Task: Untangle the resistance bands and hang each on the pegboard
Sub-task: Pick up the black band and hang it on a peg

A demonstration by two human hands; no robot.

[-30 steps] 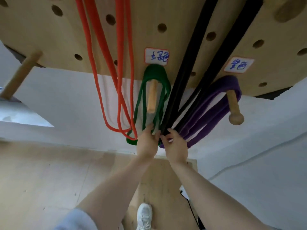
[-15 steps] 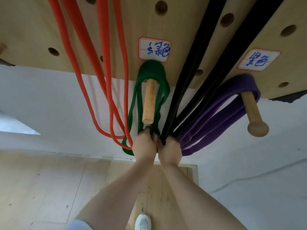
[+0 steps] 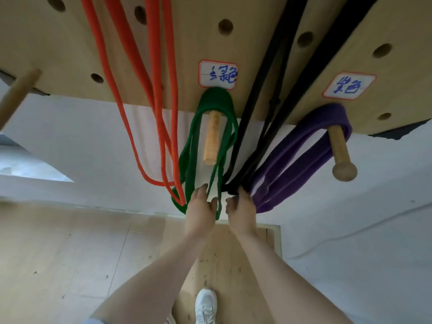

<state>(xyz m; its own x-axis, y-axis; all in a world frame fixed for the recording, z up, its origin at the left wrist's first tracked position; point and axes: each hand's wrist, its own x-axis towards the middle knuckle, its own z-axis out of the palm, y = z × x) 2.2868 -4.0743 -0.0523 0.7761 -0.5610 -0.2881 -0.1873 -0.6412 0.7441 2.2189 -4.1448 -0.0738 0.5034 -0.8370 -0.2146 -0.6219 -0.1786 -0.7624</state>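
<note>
Head view. The wooden pegboard [image 3: 245,54] fills the upper part of the frame, seen from below. Four resistance bands hang on it.

The green band [image 3: 216,101] is looped over a short wooden peg [image 3: 212,139] under a handwritten label [image 3: 218,74]. The purple band [image 3: 311,136] is looped over a knob-ended peg [image 3: 340,150] under a second label [image 3: 349,86]. The orange band [image 3: 163,90] hangs from higher up, left of the green one, its lower loops reaching to just beside the green band's bottom. The black band [image 3: 280,90] runs down from above between the green and purple bands.

The left hand [image 3: 201,211] is at the bottom of the green band; a green strand passes between its thumb and fingers, which lie loosely extended against the strands. Whether it pinches the strand cannot be told.

The right hand [image 3: 240,210] grips the bunched lower end of the black band, fingers curled round it, just beside the purple loops.

A third peg [image 3: 18,94] projects bare at the left edge. Below are a wooden floor [image 3: 70,253], a white wall [image 3: 350,218] and a white shoe [image 3: 206,305].
</note>
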